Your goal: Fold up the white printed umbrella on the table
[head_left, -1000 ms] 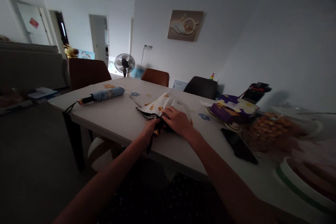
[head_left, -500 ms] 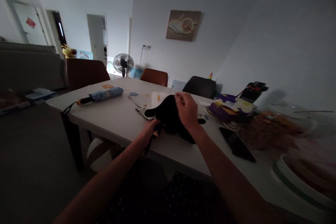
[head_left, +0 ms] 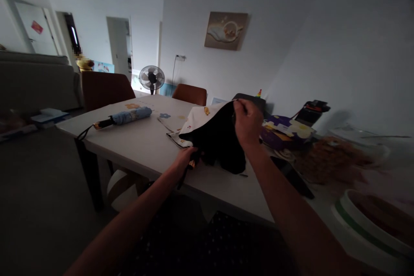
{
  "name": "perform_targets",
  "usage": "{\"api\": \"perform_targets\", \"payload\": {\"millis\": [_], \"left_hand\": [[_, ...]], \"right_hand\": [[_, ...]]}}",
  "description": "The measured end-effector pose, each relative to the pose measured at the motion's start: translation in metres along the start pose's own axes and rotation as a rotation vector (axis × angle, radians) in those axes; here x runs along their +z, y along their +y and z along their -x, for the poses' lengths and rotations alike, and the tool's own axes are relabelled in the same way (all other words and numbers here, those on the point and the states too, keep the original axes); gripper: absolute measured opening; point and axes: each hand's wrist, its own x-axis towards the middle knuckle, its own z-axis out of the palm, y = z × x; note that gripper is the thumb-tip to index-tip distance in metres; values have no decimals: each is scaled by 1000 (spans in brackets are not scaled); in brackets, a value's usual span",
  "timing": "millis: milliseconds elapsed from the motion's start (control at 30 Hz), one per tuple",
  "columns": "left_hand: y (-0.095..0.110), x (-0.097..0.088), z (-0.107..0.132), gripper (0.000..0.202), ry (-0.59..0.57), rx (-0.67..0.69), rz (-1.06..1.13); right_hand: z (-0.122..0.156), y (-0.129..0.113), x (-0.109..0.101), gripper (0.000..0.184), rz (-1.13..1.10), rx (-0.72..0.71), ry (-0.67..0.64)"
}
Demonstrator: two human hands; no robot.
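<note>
- Since half a second ago, the right hand (head_left: 247, 123) has risen up and to the right, pulling the edge of the umbrella (head_left: 216, 138) higher, so more of its black underside shows.
- Right hand: fingers pinched shut on the cloth rim, held well above the table (head_left: 145, 142).
- Left hand (head_left: 186, 159): stays where it was at the near table edge, curled closed on the umbrella's handle end; a dark strap hangs below it.
- Umbrella: its lower part lies on the table between the two hands, and its white printed outer side faces away, draped from the raised rim down to the tabletop.
- A blue umbrella (head_left: 129, 116), folded, lies well apart to the left on the same table.
- A dark phone (head_left: 291, 177) lies flat just right of the right forearm.
- A purple box (head_left: 284, 131) sits behind the right hand, near the wall.
- A white bowl (head_left: 371, 228) with a green band stands at the near right corner.
- A fan (head_left: 152, 78) stands beyond the table.
</note>
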Motion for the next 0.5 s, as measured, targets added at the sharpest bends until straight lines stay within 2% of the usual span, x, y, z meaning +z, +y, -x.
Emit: {"api": "perform_targets", "payload": {"millis": [33,67,167,200,267,500], "left_hand": [[-1,-1,-2,14,1,15,-11],[-1,-2,-4,14,10,30,-24],[-4,-5,-11,12,60,56,-60],[-5,-6,-13,13,73,55,-61],[-5,-6,-13,19,68,36,-57],[4,-2,1,37,-27,-22,30]], "right_hand": [[11,-1,2,25,11,-52,-46],[25,-2,6,23,22,-136,-149],[67,-3,16,18,55,-469,-586],[77,-3,18,17,53,-483,-637],[88,-2,20,18,61,-444,-672],[90,2,21,30,104,-309,-616]]}}
